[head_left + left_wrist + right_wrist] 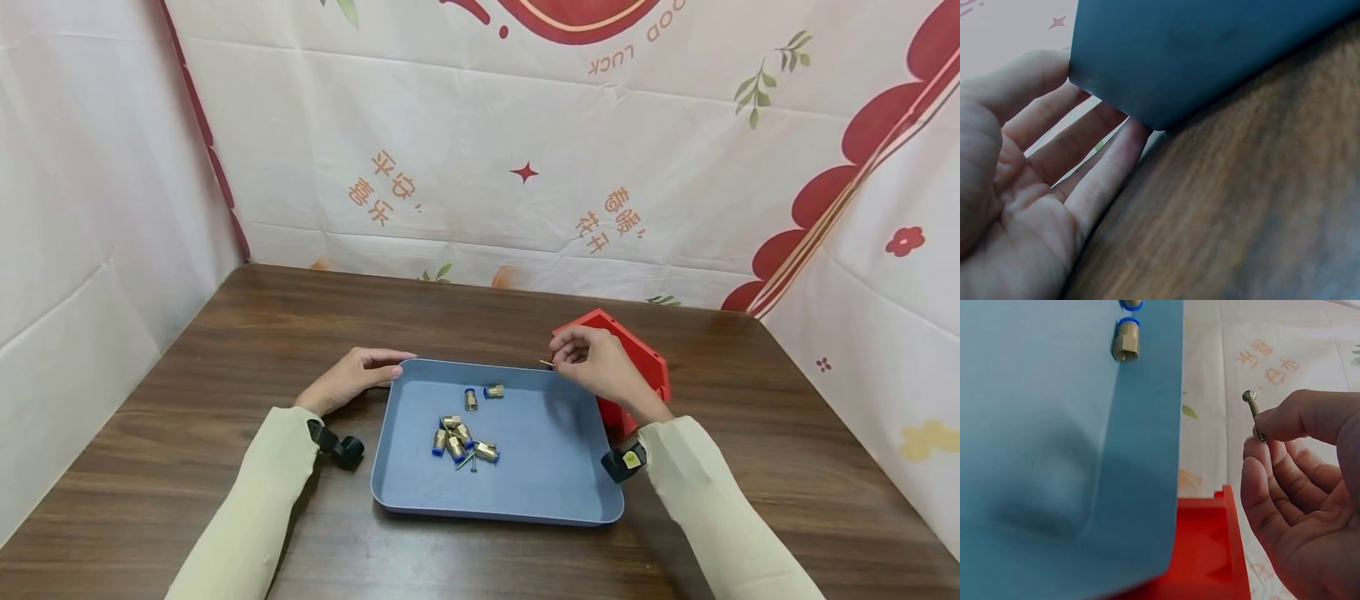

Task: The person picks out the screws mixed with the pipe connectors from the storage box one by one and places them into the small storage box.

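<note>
Between thumb and fingertip, my right hand [596,362] pinches a small metal screw [1254,412], its head pointing up in the right wrist view. That hand is just past the back right corner of a blue-grey tray [547,492], with a red bin [645,358] partly hidden under it. My left hand [356,377] rests against the tray's back left corner; its fairly straight fingers and thumb touch the outside of the wall [1147,94]. Several brass fittings with blue collars [486,452] lie in the tray, and a few loose screws [474,462] are among them.
All of this stands on a dark wood table [300,533]. A white printed cloth [480,125] hangs behind the table's far edge and along both sides. The red bin sits close against the tray's right side.
</note>
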A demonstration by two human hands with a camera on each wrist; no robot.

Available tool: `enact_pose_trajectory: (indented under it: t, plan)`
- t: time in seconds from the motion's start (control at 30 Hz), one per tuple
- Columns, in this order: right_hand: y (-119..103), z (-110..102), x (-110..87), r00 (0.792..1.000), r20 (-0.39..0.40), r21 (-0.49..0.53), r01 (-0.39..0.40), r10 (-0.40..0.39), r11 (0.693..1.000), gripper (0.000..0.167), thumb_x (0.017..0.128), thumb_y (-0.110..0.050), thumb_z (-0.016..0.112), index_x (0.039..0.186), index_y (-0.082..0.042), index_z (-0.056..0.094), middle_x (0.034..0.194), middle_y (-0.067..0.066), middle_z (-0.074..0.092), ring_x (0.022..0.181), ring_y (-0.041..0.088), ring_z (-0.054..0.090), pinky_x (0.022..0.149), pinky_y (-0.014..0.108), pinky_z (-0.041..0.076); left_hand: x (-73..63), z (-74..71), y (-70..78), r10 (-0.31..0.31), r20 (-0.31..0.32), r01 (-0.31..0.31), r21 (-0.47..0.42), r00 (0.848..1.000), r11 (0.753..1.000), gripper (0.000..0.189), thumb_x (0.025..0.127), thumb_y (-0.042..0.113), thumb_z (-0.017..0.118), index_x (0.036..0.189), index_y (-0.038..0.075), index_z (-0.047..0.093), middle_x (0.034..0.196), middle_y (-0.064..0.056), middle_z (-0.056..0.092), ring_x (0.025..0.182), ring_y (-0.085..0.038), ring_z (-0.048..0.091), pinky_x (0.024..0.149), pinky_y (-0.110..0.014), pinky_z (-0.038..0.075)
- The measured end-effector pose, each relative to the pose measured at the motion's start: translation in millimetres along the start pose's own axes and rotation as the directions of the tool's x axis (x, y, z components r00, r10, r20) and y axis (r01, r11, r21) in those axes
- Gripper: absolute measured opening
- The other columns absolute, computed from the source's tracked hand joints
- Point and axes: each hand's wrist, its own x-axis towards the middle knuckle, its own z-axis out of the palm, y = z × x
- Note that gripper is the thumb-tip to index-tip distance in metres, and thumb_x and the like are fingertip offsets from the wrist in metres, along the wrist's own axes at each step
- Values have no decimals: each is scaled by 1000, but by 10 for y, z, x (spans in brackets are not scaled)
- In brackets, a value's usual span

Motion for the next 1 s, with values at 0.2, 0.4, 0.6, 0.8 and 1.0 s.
enact_pose_trajectory:
  t: [0.2,0.4,0.6,0.8,1.0]
  plan:
    - [52,-104,-50,999,-26,-10,-29,29,1000,22,83,-2,67,104,2,63,91,13,64,79,19,58,69,17,52,2,5,-2,7,1,-7,5,1000,1000,43,96,25,59,132,3,56,132,-18,58,117,-27,59,93,-33,53]
    - [110,-189,-85,998,-53,-43,-48,45,998,18,84,-3,65,102,-2,64,90,11,65,78,19,60,69,17,53,-7,5,7,7,3,-7,2,1000,1000,42,96,25,58,133,3,56,133,-18,57,118,-27,59,93,-33,53]
    - [179,-284,-123,994,-83,-48,-73,69,996,21,85,-3,65,105,1,62,94,15,65,81,22,60,70,15,52,-3,-9,-8,6,1,-6,7,1000,1000,42,96,25,58,133,4,56,133,-17,58,117,-22,60,93,-32,52]
    - [239,-370,-175,991,-114,-44,-74,69,996,20,85,-2,65,105,3,62,93,16,66,79,17,60,69,15,51,3,-5,-2,8,7,-8,-35,1000,999,40,97,19,57,133,2,55,133,-19,57,118,-27,59,91,-31,53]
    - [324,-427,-229,987,-135,-35,-98,93,995,20,86,-3,64,105,2,61,94,17,65,77,11,59,70,13,51,-2,0,1,14,16,-13,-50,1000,999,41,97,19,56,133,1,54,133,-20,56,119,-31,57,91,-29,53]
